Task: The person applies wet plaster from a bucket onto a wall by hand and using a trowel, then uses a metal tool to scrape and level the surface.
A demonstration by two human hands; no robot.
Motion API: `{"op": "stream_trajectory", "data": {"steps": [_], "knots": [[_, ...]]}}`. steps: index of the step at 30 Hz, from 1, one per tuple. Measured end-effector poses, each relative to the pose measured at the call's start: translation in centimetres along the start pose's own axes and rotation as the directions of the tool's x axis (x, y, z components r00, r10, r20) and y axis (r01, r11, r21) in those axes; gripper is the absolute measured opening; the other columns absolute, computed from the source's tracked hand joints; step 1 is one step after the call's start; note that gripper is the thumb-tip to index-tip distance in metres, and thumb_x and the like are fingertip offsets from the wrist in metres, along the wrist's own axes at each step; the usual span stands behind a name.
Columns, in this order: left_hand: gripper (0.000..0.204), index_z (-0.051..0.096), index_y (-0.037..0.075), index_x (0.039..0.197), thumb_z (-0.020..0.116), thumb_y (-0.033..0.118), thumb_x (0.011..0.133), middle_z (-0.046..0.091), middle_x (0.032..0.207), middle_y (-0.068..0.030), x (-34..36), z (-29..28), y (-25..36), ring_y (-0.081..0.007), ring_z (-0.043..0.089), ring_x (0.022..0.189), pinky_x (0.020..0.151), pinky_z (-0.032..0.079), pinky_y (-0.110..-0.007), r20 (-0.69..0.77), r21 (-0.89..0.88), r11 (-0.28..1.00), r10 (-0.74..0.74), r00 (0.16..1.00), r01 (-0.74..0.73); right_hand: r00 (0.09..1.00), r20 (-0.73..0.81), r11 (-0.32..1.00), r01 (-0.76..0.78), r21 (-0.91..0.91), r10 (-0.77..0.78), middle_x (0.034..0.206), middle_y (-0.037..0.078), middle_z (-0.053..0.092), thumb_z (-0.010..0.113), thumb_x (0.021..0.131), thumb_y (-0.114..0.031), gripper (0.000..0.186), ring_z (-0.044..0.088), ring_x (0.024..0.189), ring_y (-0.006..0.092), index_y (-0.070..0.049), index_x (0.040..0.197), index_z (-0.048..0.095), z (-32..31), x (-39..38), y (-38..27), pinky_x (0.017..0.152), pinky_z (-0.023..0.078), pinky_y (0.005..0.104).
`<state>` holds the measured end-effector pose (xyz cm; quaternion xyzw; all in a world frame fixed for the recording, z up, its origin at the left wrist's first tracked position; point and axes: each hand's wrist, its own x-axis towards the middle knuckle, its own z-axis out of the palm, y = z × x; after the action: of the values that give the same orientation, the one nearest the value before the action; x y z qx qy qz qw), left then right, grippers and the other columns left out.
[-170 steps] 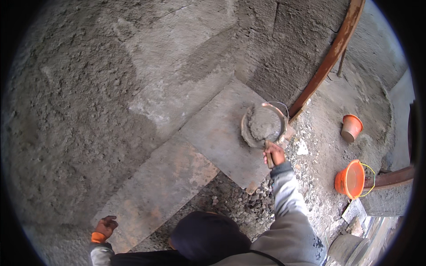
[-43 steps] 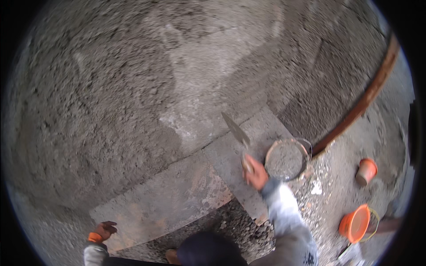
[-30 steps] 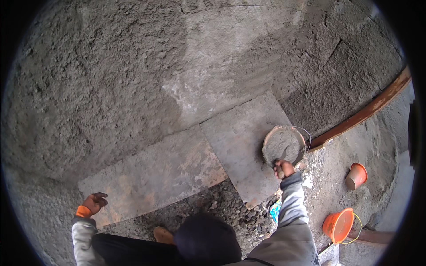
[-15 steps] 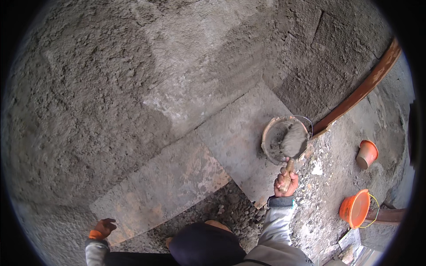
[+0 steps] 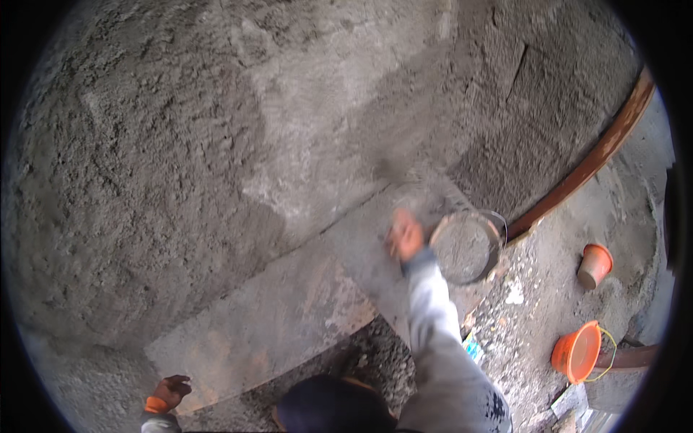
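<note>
My right hand (image 5: 406, 234) is closed on the trowel, whose handle and blade are smeared by motion. It is over the flat boards, just left of the mortar bucket (image 5: 432, 249), and the blurred blade points toward the foot of the wall. Grey wet mortar (image 5: 465, 249) fills much of that bucket, which has a thin wire handle. At the lower left, my left hand (image 5: 170, 392), with an orange band at the wrist, holds nothing and has its fingers loosely apart. It is beside the near left end of a stained board (image 5: 253, 339).
Rough mortar-coated wall (image 5: 166, 166) rises ahead, with a smoother pale patch. A curved brown beam (image 5: 577, 177) runs along the right. An orange-rimmed bucket (image 5: 595, 267) and an orange bucket (image 5: 577, 353) with a yellow handle lie tipped on the ground. Gravel (image 5: 382, 353) borders the boards.
My right hand has moved up and left, from the mortar bucket to over the boards near the wall, carrying the trowel. My left hand stays nearly in place. The view has shifted slightly.
</note>
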<state>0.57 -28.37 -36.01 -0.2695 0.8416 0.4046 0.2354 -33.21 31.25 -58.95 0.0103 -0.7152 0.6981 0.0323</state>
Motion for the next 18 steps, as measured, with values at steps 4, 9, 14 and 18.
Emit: {"op": "stream_trajectory", "data": {"steps": [4,9,14,18], "knots": [[0.025,0.06,0.001,0.103,0.061,-0.004,0.079,0.066,0.081,-0.0053,1.3,0.8,0.1,-0.0138,0.062,0.075,0.069,0.05,-0.026,0.065,-0.056,0.997,-0.046,0.997,0.05,0.909,0.396,0.823,-0.324,0.467,0.132,0.083,0.005,0.057,0.052,0.081,-0.004,0.066,0.053,0.054,0.0124,-0.009,0.141,0.025,5.0,-14.3,-8.3,0.048,0.046,0.0266],[0.03,0.057,0.002,0.111,0.063,0.006,0.082,0.066,0.093,-0.0073,3.3,1.9,3.7,-0.0151,0.062,0.088,0.08,0.049,-0.029,0.185,0.149,0.982,0.089,0.979,-0.117,0.889,0.336,0.85,-0.418,0.322,0.31,0.086,0.008,0.058,0.052,0.082,-0.007,0.06,0.054,0.053,0.0124,-0.007,0.138,0.029,3.2,-21.2,-6.5,0.048,0.047,0.026],[0.034,0.056,-0.002,0.114,0.059,0.004,0.08,0.064,0.092,-0.0102,3.4,2.5,13.6,-0.0159,0.061,0.083,0.08,0.048,-0.027,0.063,0.31,0.866,0.393,0.917,-0.392,0.934,-0.156,0.873,-0.23,0.43,0.323,0.076,0.012,0.055,0.045,0.077,-0.006,0.045,0.054,0.046,0.019,-0.005,0.121,0.04,-2.8,-21.2,-7.1,0.037,0.047,0.0309],[0.039,0.056,0.001,0.115,0.062,0.02,0.082,0.062,0.105,-0.015,6.0,5.9,26.5,-0.0234,0.059,0.094,0.086,0.045,-0.034,0.001,0.383,0.581,0.777,0.629,-0.718,0.867,-0.316,0.865,-0.221,0.45,0.386,0.076,0.019,0.057,0.045,0.077,-0.011,0.043,0.056,0.048,0.0311,0.003,0.117,0.04,-11.7,-18.4,-6.4,0.044,0.05,0.0379]]}}
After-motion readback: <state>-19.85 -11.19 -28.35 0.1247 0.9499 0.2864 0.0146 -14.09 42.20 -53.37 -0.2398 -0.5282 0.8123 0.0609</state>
